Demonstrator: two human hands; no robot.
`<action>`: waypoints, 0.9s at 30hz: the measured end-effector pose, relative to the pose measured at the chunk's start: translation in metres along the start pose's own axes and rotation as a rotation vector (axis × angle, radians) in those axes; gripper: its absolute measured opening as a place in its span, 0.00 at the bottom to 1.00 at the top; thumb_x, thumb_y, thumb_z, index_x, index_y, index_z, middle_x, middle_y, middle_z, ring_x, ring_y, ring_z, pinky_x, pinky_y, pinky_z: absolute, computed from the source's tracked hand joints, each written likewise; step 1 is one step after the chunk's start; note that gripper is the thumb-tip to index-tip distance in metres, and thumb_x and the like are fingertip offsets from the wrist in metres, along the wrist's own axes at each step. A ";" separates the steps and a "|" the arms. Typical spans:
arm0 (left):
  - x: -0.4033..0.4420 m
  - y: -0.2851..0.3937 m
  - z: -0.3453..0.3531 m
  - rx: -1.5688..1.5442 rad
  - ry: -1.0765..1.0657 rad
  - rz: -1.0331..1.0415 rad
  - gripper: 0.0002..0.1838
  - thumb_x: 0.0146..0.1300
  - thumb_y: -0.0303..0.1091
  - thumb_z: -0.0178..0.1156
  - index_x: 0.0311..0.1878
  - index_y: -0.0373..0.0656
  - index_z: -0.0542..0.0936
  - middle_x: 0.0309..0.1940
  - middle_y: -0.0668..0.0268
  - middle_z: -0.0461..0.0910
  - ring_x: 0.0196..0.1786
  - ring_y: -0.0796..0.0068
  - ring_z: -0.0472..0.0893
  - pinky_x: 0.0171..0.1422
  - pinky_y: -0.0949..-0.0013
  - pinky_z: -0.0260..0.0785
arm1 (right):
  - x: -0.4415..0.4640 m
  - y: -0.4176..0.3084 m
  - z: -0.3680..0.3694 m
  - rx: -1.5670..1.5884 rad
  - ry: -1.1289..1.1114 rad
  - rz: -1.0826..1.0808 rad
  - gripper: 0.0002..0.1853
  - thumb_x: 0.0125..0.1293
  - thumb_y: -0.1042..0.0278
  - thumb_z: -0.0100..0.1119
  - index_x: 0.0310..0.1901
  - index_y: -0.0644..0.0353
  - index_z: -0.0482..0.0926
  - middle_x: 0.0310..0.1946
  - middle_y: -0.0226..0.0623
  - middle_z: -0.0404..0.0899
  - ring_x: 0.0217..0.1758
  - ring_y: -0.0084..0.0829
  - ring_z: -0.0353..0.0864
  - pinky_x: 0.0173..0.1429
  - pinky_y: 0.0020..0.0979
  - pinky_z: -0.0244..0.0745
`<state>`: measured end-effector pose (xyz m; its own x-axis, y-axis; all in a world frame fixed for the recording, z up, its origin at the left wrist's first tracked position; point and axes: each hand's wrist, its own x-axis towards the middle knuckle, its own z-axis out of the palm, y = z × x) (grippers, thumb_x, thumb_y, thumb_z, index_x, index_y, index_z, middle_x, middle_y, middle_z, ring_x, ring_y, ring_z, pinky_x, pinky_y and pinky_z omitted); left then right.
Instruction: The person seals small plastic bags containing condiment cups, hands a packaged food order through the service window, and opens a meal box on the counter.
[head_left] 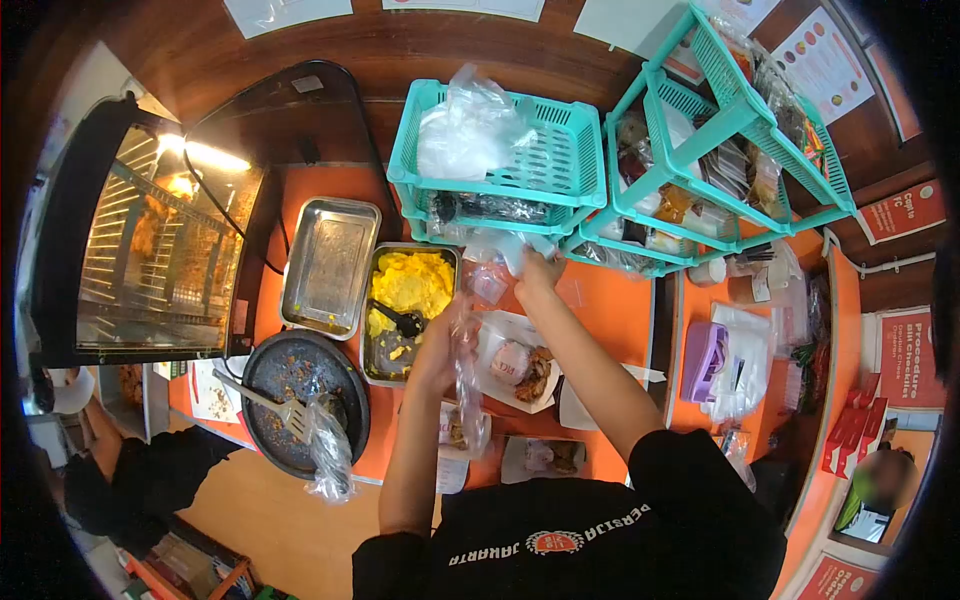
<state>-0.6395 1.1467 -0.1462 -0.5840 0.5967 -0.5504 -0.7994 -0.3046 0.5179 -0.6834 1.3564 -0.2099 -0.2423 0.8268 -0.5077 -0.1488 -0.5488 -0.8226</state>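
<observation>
My left hand (438, 345) is closed beside the tray of yellow food, and a long strip of clear plastic (468, 385) hangs along it. My right hand (538, 272) reaches to the front of the teal basket (560, 190), its fingers closed on a thin, whitish plastic bag (512, 250). Below my hands an open paper box (490, 378) holds a wrapped round portion (510, 362) and a brown fried piece (537, 378). The metal tray (368, 365) holds yellow scrambled-looking food (412, 283) and a black spoon (405, 322).
Left stand a lit warming cabinet (160, 240), a bare metal tray (325, 265) and a dark round pan (270, 440) with a spatula (285, 408). A teal rack (690, 160) and purple holder (705, 360) stand right. Another person's arm (103, 435) shows at far left.
</observation>
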 end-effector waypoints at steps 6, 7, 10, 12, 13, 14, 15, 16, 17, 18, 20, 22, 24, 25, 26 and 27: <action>0.146 0.001 0.026 0.077 0.012 -0.146 0.16 0.69 0.53 0.69 0.37 0.55 0.76 0.22 0.78 0.69 0.19 0.83 0.66 0.19 0.72 0.54 | 0.005 -0.001 -0.006 -0.034 -0.105 0.041 0.26 0.68 0.84 0.65 0.63 0.58 0.67 0.60 0.40 0.78 0.56 0.37 0.84 0.57 0.43 0.85; 0.165 -0.005 0.024 0.072 0.000 -0.140 0.16 0.69 0.53 0.69 0.37 0.55 0.76 0.22 0.78 0.69 0.19 0.83 0.66 0.19 0.72 0.54 | 0.007 -0.005 -0.009 -0.035 -0.110 0.027 0.26 0.68 0.84 0.65 0.63 0.58 0.67 0.60 0.40 0.78 0.56 0.37 0.84 0.57 0.43 0.85; 0.182 -0.005 0.028 0.155 0.016 -0.091 0.15 0.69 0.46 0.71 0.39 0.47 0.79 0.15 0.75 0.66 0.15 0.81 0.63 0.19 0.72 0.55 | 0.010 -0.010 -0.016 -0.043 -0.156 0.035 0.24 0.68 0.76 0.71 0.61 0.57 0.70 0.56 0.38 0.81 0.54 0.35 0.85 0.53 0.39 0.85; 0.173 0.003 0.029 0.225 -0.055 -0.040 0.13 0.69 0.43 0.71 0.38 0.47 0.79 0.15 0.75 0.65 0.15 0.80 0.65 0.18 0.72 0.55 | -0.015 -0.043 -0.018 -0.123 -0.176 0.121 0.23 0.69 0.74 0.71 0.61 0.57 0.71 0.56 0.37 0.81 0.54 0.35 0.85 0.51 0.37 0.85; 0.172 0.002 0.024 0.290 -0.118 0.011 0.11 0.69 0.41 0.72 0.38 0.48 0.79 0.14 0.75 0.65 0.15 0.80 0.66 0.18 0.71 0.54 | -0.030 -0.058 -0.019 -0.206 -0.198 0.214 0.22 0.69 0.71 0.71 0.60 0.57 0.73 0.56 0.37 0.82 0.53 0.35 0.85 0.50 0.36 0.85; 0.180 -0.003 0.017 0.270 -0.105 -0.021 0.10 0.68 0.39 0.72 0.40 0.47 0.80 0.15 0.74 0.68 0.15 0.80 0.67 0.18 0.71 0.54 | -0.021 -0.054 -0.026 -0.208 -0.188 0.221 0.22 0.69 0.71 0.71 0.60 0.57 0.73 0.56 0.37 0.82 0.53 0.35 0.85 0.50 0.36 0.85; 0.185 -0.003 0.018 0.268 -0.099 -0.031 0.10 0.68 0.39 0.72 0.40 0.47 0.80 0.15 0.74 0.68 0.15 0.80 0.67 0.18 0.71 0.54 | -0.005 -0.045 -0.034 -0.284 -0.260 0.251 0.21 0.70 0.69 0.69 0.61 0.57 0.73 0.57 0.38 0.81 0.53 0.36 0.85 0.50 0.35 0.85; 0.193 0.000 0.019 0.390 -0.085 0.064 0.09 0.69 0.38 0.71 0.42 0.46 0.81 0.17 0.73 0.71 0.15 0.80 0.67 0.18 0.71 0.54 | 0.008 -0.041 -0.038 -0.361 -0.337 0.279 0.20 0.71 0.67 0.67 0.61 0.57 0.73 0.57 0.39 0.81 0.53 0.36 0.85 0.50 0.34 0.86; 0.201 0.005 0.021 0.510 -0.068 0.158 0.09 0.69 0.37 0.70 0.43 0.46 0.81 0.19 0.72 0.73 0.14 0.80 0.67 0.18 0.71 0.54 | 0.022 -0.040 -0.042 -0.368 -0.337 0.287 0.20 0.71 0.67 0.67 0.61 0.57 0.73 0.57 0.39 0.81 0.53 0.36 0.85 0.50 0.34 0.86; 0.217 0.006 0.016 0.490 -0.052 0.252 0.11 0.67 0.36 0.70 0.47 0.43 0.81 0.23 0.68 0.78 0.15 0.78 0.71 0.17 0.68 0.59 | 0.033 -0.041 -0.045 -0.365 -0.381 0.335 0.20 0.72 0.67 0.66 0.61 0.58 0.73 0.56 0.40 0.80 0.53 0.37 0.85 0.51 0.35 0.87; 0.258 -0.007 0.003 0.576 0.040 0.530 0.10 0.67 0.36 0.69 0.45 0.40 0.82 0.21 0.67 0.78 0.16 0.76 0.73 0.19 0.67 0.63 | 0.025 -0.052 -0.039 -0.418 -0.490 0.327 0.17 0.73 0.71 0.60 0.60 0.63 0.72 0.53 0.42 0.78 0.55 0.40 0.84 0.57 0.39 0.89; 0.273 -0.014 -0.004 0.720 0.173 0.826 0.12 0.67 0.36 0.68 0.46 0.36 0.82 0.22 0.64 0.80 0.17 0.73 0.76 0.21 0.65 0.67 | 0.038 -0.040 -0.041 -0.393 -0.458 0.334 0.15 0.73 0.74 0.58 0.59 0.65 0.72 0.53 0.42 0.77 0.55 0.42 0.84 0.58 0.40 0.89; 0.263 -0.008 -0.001 0.713 0.211 0.676 0.14 0.69 0.36 0.67 0.49 0.35 0.82 0.26 0.63 0.81 0.18 0.73 0.76 0.21 0.65 0.68 | 0.064 -0.024 -0.045 -0.235 -0.426 0.285 0.13 0.72 0.82 0.54 0.56 0.68 0.70 0.53 0.44 0.76 0.57 0.46 0.83 0.65 0.43 0.88; 0.258 -0.010 -0.007 0.625 0.154 0.386 0.14 0.70 0.35 0.66 0.52 0.36 0.82 0.28 0.63 0.82 0.19 0.74 0.76 0.20 0.66 0.67 | 0.063 -0.028 -0.045 -0.233 -0.428 0.284 0.13 0.72 0.82 0.54 0.56 0.68 0.70 0.53 0.44 0.76 0.57 0.46 0.83 0.65 0.43 0.88; 0.253 -0.014 -0.013 0.416 0.029 0.397 0.12 0.73 0.35 0.63 0.54 0.38 0.82 0.29 0.65 0.81 0.17 0.78 0.73 0.19 0.69 0.63 | 0.063 -0.032 -0.048 -0.116 -0.443 0.355 0.13 0.72 0.83 0.54 0.56 0.69 0.70 0.54 0.44 0.76 0.59 0.47 0.83 0.67 0.43 0.87; 0.231 -0.009 -0.007 0.423 0.026 0.390 0.12 0.73 0.35 0.63 0.54 0.38 0.82 0.29 0.65 0.81 0.17 0.78 0.73 0.19 0.69 0.63 | 0.059 -0.036 -0.051 0.006 -0.452 0.424 0.12 0.72 0.83 0.54 0.55 0.69 0.70 0.54 0.45 0.76 0.60 0.48 0.82 0.68 0.43 0.86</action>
<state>-0.7682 1.2820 -0.2819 -0.8315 0.4801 -0.2794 -0.4015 -0.1719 0.8996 -0.6435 1.4315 -0.2233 -0.6637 0.4030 -0.6302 0.0440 -0.8200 -0.5707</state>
